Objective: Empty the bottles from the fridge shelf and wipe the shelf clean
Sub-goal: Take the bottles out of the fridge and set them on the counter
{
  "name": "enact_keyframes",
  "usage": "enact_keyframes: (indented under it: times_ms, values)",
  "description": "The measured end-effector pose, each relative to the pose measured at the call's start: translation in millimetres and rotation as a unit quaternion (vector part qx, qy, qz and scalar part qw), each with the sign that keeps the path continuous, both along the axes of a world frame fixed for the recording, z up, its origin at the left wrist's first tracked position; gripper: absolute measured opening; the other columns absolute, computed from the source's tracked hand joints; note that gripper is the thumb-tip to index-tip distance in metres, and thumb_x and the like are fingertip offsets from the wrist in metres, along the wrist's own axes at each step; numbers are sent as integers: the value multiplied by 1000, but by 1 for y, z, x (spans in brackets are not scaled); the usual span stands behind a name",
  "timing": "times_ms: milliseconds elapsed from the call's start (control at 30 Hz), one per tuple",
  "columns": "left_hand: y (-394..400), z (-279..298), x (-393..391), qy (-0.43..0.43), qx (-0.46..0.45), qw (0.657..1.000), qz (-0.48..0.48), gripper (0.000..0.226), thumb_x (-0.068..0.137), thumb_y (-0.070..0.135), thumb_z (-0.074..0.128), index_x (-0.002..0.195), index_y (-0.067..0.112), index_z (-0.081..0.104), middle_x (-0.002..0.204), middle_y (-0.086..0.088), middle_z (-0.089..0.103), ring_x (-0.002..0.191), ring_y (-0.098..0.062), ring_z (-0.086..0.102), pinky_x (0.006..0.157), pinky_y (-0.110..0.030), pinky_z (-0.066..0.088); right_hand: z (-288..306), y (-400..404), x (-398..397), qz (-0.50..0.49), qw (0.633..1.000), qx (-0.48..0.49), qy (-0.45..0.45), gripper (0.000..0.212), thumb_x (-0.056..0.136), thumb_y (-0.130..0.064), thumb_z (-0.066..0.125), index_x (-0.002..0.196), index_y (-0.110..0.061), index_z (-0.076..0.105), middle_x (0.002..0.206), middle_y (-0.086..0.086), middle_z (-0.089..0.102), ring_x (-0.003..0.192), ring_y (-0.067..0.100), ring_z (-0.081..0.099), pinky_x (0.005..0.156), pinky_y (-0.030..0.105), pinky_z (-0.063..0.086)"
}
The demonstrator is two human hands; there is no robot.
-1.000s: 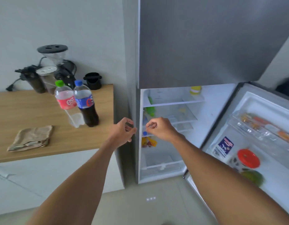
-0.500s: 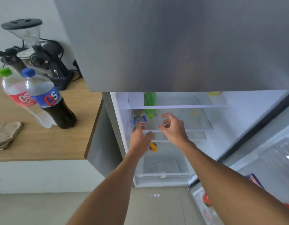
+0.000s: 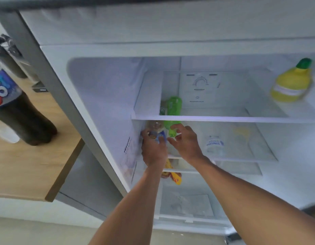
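Observation:
The fridge stands open in front of me. At the left end of the middle glass shelf [image 3: 245,154] a green bottle [image 3: 174,105] stands beside a clear bottle with a blue label [image 3: 161,135]. My left hand [image 3: 153,149] wraps around the blue-labelled bottle. The fingers and thumb of my right hand [image 3: 185,142] curl around the lower part of the green bottle. A clear water bottle [image 3: 215,145] stands further right on the same shelf. Both hands hide the bottles' bases.
A yellow lemon-shaped bottle [image 3: 292,84] sits on the top shelf at the right. Yellow packets [image 3: 175,178] lie on the shelf below my hands, above a drawer [image 3: 186,204]. On the wooden counter [image 3: 29,167] to the left stands a dark cola bottle [image 3: 20,119].
My head has moved closer to the fridge and lower. Both hands have reached deeper onto the middle shelf and closed around the two bottles at its left end.

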State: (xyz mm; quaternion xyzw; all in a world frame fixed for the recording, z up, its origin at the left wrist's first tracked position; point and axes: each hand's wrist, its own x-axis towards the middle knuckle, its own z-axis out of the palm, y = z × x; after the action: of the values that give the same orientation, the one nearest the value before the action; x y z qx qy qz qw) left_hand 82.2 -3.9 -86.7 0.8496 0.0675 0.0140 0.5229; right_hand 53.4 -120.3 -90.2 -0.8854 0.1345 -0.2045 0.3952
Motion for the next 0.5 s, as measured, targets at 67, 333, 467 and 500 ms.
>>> enact_keyframes:
  times_ms: [67, 333, 467, 500]
  values:
    - [1, -10, 8, -14, -60, 998, 0, 35, 90, 33, 69, 106, 51, 44, 99, 19, 70, 85, -28, 75, 74, -46, 62, -6, 3, 10, -29, 999, 8, -23, 39, 75, -21, 84, 110, -26, 68, 97, 5, 55, 78, 19, 64, 79, 28, 55]
    - [19, 12, -24, -77, -69, 993, -57, 35, 84, 40, 81, 107, 37, 55, 98, 20, 71, 93, -3, 69, 75, -28, 55, 16, 20, -34, -95, 993, 60, -35, 27, 74, -12, 79, 99, -17, 70, 103, 4, 51, 74, 7, 56, 67, 4, 44]
    - [38, 51, -57, -64, -60, 992, -95, 29, 87, 49, 74, 108, 44, 54, 95, 24, 67, 74, -10, 63, 67, -25, 48, 50, 39, -73, -134, 987, 54, -64, 30, 77, -16, 80, 103, -20, 66, 99, -2, 55, 76, 5, 59, 65, 8, 46]
    - [44, 62, -66, -62, -51, 991, -105, 28, 88, 49, 73, 107, 45, 54, 94, 23, 67, 70, -9, 62, 65, -24, 46, 60, 45, -82, -144, 986, 45, -75, 31, 76, -16, 81, 103, -19, 66, 98, -2, 56, 77, 7, 59, 68, 10, 47]
